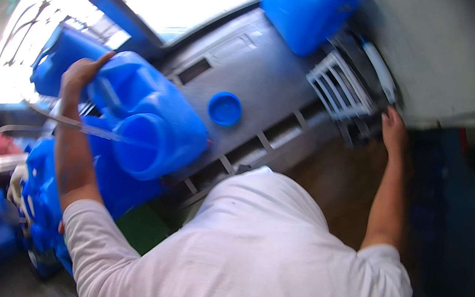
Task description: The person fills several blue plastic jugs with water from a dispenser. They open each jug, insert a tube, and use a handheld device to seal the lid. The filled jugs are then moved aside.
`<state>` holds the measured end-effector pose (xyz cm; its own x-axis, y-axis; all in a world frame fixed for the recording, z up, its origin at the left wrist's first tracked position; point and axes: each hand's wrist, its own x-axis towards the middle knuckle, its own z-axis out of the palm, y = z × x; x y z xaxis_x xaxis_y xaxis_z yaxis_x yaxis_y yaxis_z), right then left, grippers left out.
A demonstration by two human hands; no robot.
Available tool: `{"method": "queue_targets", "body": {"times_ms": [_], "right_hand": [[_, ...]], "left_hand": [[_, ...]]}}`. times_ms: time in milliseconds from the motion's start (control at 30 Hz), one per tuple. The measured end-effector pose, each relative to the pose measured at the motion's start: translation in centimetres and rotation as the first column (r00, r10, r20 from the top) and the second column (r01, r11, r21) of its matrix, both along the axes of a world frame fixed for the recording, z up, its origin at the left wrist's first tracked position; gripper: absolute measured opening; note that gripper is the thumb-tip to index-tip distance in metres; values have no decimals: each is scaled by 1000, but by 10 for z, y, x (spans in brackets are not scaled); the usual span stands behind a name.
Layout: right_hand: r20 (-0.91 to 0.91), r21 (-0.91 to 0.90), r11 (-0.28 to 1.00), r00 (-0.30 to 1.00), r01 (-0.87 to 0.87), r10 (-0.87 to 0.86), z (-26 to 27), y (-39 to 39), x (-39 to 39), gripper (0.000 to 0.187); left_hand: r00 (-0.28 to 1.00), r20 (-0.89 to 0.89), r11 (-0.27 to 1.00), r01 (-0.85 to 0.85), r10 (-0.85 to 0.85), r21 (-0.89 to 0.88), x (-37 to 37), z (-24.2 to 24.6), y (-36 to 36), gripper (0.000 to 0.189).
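Observation:
At the left, my left hand [82,75] is at the far end of a blue plastic jug [180,125], by its moulded handle; the fingers are partly hidden, so its grip cannot be told. The jug's wide round mouth is uncapped and faces me, and a stream of water from a thin hose [66,120] runs into it. A round blue cap [224,108] lies on the metal counter [272,77]. My right hand [394,125] reaches out to the right, beside a white rack [340,88] and the lower end of a white cylinder [379,68]; whether it touches either is blurred.
A large blue jug [308,10] with a dark cap stands at the counter's back. Another blue container [67,58] lies beyond my left hand. Several blue jugs crowd the lower left. Slots line the counter's near edge, and a pale wall [457,57] rises at the right.

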<state>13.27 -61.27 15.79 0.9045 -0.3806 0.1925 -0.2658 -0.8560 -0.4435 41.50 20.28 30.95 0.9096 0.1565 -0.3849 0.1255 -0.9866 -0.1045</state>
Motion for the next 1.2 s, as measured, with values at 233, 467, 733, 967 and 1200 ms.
{"method": "queue_targets", "body": {"times_ms": [233, 467, 733, 967, 1200], "right_hand": [[-52, 81, 979, 982, 187, -183, -12, -21, -51, 28], [-175, 63, 976, 965, 207, -193, -74, -27, -62, 22], [-232, 101, 988, 969, 117, -91, -140, -42, -22, 23], [-232, 868, 329, 888, 373, -397, -154, -34, -3, 18], [-436, 833, 141, 792, 535, -428, -205, -30, 28, 20]], "left_hand": [[984, 174, 805, 65, 49, -590, 14, -46, 52, 58], [980, 123, 725, -27, 154, -688, 10, -54, 61, 60], [541, 321, 277, 164, 778, -947, -76, -43, 48, 97], [336, 421, 319, 318, 843, -893, -214, -37, 13, 86], [331, 505, 437, 260, 797, -861, -331, -35, -24, 82]]}}
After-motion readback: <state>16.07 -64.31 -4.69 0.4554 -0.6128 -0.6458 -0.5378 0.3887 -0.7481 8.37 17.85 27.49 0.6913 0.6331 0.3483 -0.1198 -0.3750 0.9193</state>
